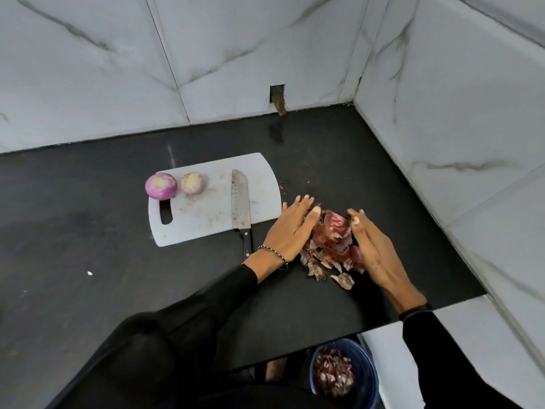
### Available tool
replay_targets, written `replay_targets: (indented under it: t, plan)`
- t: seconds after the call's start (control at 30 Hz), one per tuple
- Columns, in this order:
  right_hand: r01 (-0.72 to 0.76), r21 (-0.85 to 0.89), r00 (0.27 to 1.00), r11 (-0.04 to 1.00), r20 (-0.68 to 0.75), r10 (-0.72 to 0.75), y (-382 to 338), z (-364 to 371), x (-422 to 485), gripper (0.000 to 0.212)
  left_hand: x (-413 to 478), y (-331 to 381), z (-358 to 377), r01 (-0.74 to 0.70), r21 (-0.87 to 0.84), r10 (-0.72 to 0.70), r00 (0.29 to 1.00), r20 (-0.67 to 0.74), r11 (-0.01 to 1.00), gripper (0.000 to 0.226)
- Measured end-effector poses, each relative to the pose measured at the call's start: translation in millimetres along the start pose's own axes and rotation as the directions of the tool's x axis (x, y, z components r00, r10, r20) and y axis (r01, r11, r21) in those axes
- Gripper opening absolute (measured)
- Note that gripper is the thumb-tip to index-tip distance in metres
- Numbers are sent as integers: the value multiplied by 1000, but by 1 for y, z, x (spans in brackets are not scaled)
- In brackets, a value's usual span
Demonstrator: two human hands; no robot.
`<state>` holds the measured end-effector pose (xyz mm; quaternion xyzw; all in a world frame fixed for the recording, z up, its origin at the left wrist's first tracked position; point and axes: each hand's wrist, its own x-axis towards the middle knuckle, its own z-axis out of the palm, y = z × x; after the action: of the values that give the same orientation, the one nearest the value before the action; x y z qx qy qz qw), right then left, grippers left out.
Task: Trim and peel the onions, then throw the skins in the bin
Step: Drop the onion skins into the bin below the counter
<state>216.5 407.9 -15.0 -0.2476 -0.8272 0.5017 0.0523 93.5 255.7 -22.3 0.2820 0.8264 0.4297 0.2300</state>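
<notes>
A heap of reddish onion skins (330, 240) lies on the black counter, right of the white cutting board (206, 214). My left hand (290, 228) presses against the heap's left side with straight fingers. My right hand (368, 246) presses against its right side, fingers straight too. Two peeled onions sit at the board's far left: a purple one (160, 186) and a paler one (192, 183). A knife (241, 208) lies on the board's right part, with its black handle over the near edge. A blue bin (365, 376) holding skins stands on the floor below the counter edge.
Marble-tiled walls close the counter at the back and right. A small rectangular hole (277, 97) sits in the back wall. A few skin scraps (343, 280) lie loose near the heap's front. The counter's front edge runs just above the bin.
</notes>
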Motion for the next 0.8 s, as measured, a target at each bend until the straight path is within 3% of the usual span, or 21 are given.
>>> replay_targets:
  t: [0.17, 0.27, 0.6, 0.8]
  plan:
    - [-79, -111, 949, 991, -313, 41, 8, 41, -19, 72, 1, 2, 16, 26, 11, -26, 999, -45, 1000, 63]
    - [-117, -67, 932, 991, -353, 86, 1, 65, -19, 65, 3, -1, 26, -20, 45, 23, 997, -74, 999, 60]
    - [12, 338, 848, 941, -502, 169, -34, 102, -2, 44, 4, 0, 33, -20, -312, -18, 993, -118, 950, 40]
    - [23, 633, 833, 774, -439, 335, -44, 100, 3, 31, 3, 14, 38, 35, -542, -108, 989, -104, 839, 29]
